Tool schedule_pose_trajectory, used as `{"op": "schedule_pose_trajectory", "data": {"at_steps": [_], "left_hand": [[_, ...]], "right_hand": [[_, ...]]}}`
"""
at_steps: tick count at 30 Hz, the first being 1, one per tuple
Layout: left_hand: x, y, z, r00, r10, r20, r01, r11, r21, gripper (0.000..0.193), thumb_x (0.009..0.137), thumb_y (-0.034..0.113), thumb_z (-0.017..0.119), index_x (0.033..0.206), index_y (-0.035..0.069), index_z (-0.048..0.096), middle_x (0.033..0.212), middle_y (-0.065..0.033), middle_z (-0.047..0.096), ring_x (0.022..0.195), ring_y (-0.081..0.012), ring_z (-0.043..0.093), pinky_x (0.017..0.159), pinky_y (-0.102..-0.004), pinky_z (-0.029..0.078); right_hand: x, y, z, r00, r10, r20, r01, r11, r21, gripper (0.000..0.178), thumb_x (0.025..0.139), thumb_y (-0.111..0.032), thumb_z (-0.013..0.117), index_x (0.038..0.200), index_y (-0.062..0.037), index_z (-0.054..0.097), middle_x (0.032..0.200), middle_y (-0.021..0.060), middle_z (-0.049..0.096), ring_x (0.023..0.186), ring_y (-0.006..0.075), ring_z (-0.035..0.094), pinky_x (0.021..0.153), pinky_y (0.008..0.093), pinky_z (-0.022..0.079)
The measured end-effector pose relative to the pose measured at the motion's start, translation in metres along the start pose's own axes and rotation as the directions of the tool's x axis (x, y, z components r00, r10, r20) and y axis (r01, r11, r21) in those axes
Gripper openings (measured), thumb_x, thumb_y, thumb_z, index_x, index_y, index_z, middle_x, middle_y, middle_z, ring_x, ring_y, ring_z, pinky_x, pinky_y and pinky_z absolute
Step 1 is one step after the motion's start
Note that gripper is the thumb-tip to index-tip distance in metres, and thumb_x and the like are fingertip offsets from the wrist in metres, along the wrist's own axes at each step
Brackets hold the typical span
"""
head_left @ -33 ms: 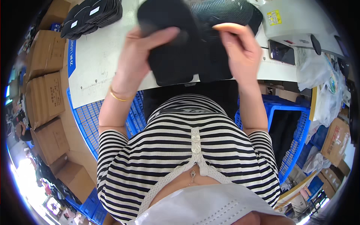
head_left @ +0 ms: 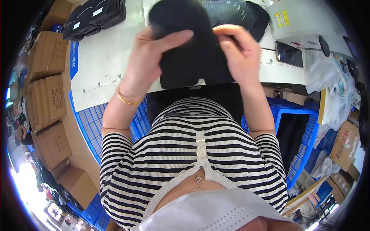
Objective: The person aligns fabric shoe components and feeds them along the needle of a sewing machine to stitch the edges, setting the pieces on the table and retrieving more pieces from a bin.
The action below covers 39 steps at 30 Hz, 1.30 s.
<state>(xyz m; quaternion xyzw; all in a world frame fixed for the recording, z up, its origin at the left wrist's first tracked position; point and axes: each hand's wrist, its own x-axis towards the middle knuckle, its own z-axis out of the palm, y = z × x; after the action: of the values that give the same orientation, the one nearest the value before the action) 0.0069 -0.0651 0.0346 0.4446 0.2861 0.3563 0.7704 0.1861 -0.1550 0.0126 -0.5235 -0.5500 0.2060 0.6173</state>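
A flat black piece (head_left: 185, 57) with a rounded far end, apparently fabric, lies upright in front of me over the near edge of the white table. My left hand (head_left: 148, 57) grips it from the left, thumb on top and fingers hidden behind. Along its right side is more black material (head_left: 219, 69); where one part ends and the other begins is hard to make out. My right hand (head_left: 244, 54) pinches at that right edge, forefinger and thumb curled together. Beyond it lies a dark, shiny textured sheet (head_left: 246, 17).
Stacked black pieces (head_left: 96, 17) with white labels sit at the far left of the white table (head_left: 104, 65). A phone (head_left: 289, 54) rests at right beside a pale machine housing (head_left: 304, 23). Blue crates (head_left: 90, 119) flank me below; cardboard boxes (head_left: 48, 92) line the left.
My left hand has shifted right with the black piece, closing over the material on its right. My right hand has moved slightly left, against that edge.
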Motion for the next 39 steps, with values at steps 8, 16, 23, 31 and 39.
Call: {"op": "schedule_pose_trajectory", "data": {"at_steps": [8,16,23,31,39], "left_hand": [[-0.001,0.005,0.001,0.986,-0.137,0.1,0.123,0.984,0.13,0.02,0.08,-0.001,0.075,0.099,-0.002,0.071,0.091,-0.0075,0.072,0.081,-0.0126,0.068,0.073,-0.0252,0.056],[0.002,-0.009,-0.002,0.923,0.307,-0.232,-0.316,0.949,-0.001,0.018,0.084,-0.004,0.071,0.101,-0.002,0.068,0.097,-0.009,0.07,0.083,-0.0151,0.068,0.078,-0.0276,0.057],[0.002,-0.007,-0.01,0.967,0.228,-0.117,-0.237,0.969,-0.066,0.019,0.083,-0.005,0.072,0.101,0.001,0.067,0.097,-0.0087,0.07,0.088,-0.0157,0.068,0.08,-0.0289,0.057],[0.005,-0.005,-0.011,0.969,0.177,-0.17,-0.193,0.977,-0.086,0.022,0.082,-0.008,0.071,0.102,0.0,0.066,0.097,-0.0091,0.069,0.086,-0.0173,0.068,0.081,-0.0297,0.057],[0.012,-0.002,-0.011,0.961,0.208,-0.184,-0.222,0.973,-0.06,0.027,0.081,-0.009,0.072,0.105,0.0,0.063,0.099,-0.0089,0.069,0.088,-0.0169,0.068,0.081,-0.0297,0.057]], "right_hand": [[0.009,0.006,-0.022,0.848,-0.046,0.528,0.086,0.995,-0.052,0.013,0.082,-0.003,0.048,0.084,0.001,0.06,0.069,0.0058,0.057,0.06,0.015,0.053,0.06,0.0283,0.044],[-0.025,-0.002,-0.003,0.978,0.151,0.142,-0.16,0.986,0.054,0.012,0.088,-0.006,0.067,0.097,0.0017,0.065,0.096,0.0054,0.063,0.073,0.0055,0.055,0.062,0.0193,0.043],[-0.034,-0.004,0.003,0.97,0.235,0.061,-0.242,0.944,0.226,0.01,0.088,0.0,0.066,0.097,0.0047,0.065,0.106,0.0094,0.061,0.077,0.0079,0.06,0.064,0.02,0.049],[-0.036,-0.004,0.01,0.947,0.32,0.001,-0.303,0.894,0.332,0.009,0.087,0.001,0.067,0.094,0.0052,0.063,0.096,0.0093,0.065,0.077,0.0112,0.066,0.068,0.0216,0.053],[-0.036,-0.006,0.015,0.937,0.35,-0.012,-0.313,0.852,0.42,0.012,0.089,0.003,0.064,0.101,0.0057,0.06,0.09,0.0088,0.065,0.076,0.012,0.067,0.071,0.0237,0.055]]}}
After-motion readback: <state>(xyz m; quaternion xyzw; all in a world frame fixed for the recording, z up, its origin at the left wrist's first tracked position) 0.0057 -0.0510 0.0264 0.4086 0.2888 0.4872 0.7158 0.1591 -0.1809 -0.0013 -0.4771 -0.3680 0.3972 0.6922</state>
